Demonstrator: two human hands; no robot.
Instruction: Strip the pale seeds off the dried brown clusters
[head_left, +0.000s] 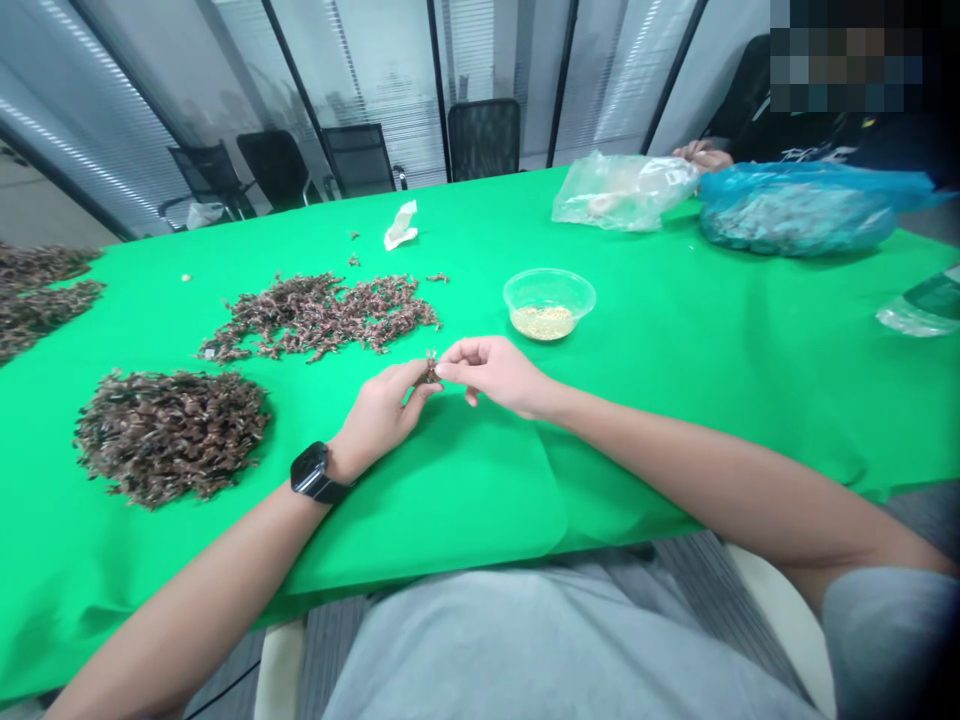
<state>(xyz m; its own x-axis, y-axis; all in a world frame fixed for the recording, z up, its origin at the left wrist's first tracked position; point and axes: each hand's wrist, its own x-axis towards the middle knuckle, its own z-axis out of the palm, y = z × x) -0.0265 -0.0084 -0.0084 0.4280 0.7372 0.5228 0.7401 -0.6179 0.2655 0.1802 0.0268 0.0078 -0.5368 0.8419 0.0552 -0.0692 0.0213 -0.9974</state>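
Both hands meet over the green tablecloth point(675, 350) and pinch one small brown dried pod point(430, 368) between their fingertips. My left hand point(382, 410), with a black watch on its wrist, holds the pod from the left. My right hand point(491, 370) grips it from the right, fingers curled. A clear plastic bowl point(550, 302) with pale seeds in it stands just beyond the hands. One pile of brown pods point(322, 315) lies behind the left hand, and a darker pile point(171, 432) lies to the left.
More brown pods point(37, 295) lie at the far left edge. A clear bag point(622, 190), a blue bag point(802, 208) and a crumpled white wrapper point(400, 225) sit further back. Another person's hand point(701, 155) rests at the far right. Black chairs point(360, 158) line the glass wall.
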